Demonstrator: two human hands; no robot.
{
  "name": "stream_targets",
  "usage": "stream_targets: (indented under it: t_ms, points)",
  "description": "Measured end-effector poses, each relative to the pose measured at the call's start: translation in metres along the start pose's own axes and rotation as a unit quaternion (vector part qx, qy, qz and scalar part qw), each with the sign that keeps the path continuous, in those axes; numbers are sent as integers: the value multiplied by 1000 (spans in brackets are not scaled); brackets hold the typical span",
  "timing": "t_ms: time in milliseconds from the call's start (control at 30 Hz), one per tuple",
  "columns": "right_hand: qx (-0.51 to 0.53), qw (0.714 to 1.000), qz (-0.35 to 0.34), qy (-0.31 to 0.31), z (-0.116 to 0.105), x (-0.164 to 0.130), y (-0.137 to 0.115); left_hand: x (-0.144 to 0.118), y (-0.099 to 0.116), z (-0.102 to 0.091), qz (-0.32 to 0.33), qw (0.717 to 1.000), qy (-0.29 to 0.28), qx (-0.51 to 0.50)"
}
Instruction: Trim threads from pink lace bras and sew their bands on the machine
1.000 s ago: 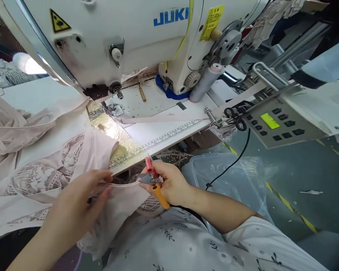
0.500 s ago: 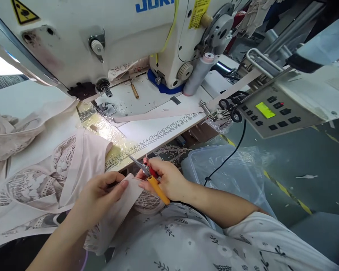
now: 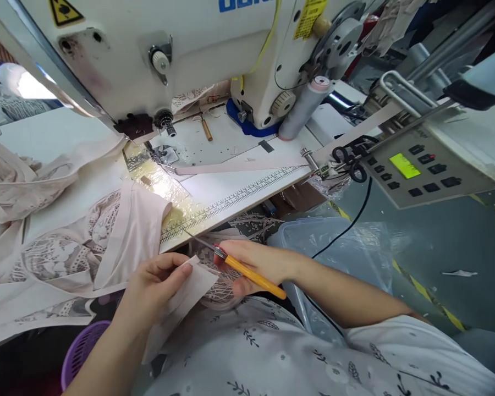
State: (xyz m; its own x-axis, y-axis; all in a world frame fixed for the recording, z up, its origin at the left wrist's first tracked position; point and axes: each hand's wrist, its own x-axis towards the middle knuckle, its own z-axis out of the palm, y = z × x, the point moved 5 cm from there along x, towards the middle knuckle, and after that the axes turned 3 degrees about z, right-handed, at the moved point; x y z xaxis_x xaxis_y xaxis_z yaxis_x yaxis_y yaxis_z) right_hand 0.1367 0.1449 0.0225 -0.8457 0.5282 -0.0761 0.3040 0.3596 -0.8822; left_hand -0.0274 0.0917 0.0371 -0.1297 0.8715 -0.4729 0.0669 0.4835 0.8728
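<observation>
Left hand [image 3: 157,283] pinching pale fabric strip [image 3: 185,300], right hand [image 3: 256,264] gripping orange-handled snips [image 3: 239,268], blades at table edge [image 3: 239,206], open floor rightward

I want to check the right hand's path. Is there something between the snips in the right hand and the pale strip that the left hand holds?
Nothing visible. The right hand holds the snips beside the pale strip pinched in the left hand; only a small open gap over the lace fabric separates them.
</observation>
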Motion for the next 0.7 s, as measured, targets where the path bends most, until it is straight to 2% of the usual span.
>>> stream_targets:
  t_ms: [100,167,233,400,700]
  points:
    - [-48,991,9,-127,3,-7,10,-3,2,5,4,1000,2,-21]
    - [-63,985,22,-157,4,-12,12,-4,3,6,12,1000,9,-10]
    - [-78,983,41,-159,5,-15,11,-2,3,5,24,999,18,18]
    - [-131,976,93,-145,5,-16,4,4,-2,2,35,996,-2,84]
    - [-142,972,131,-134,-2,-20,0,7,-7,1,38,995,-13,91]
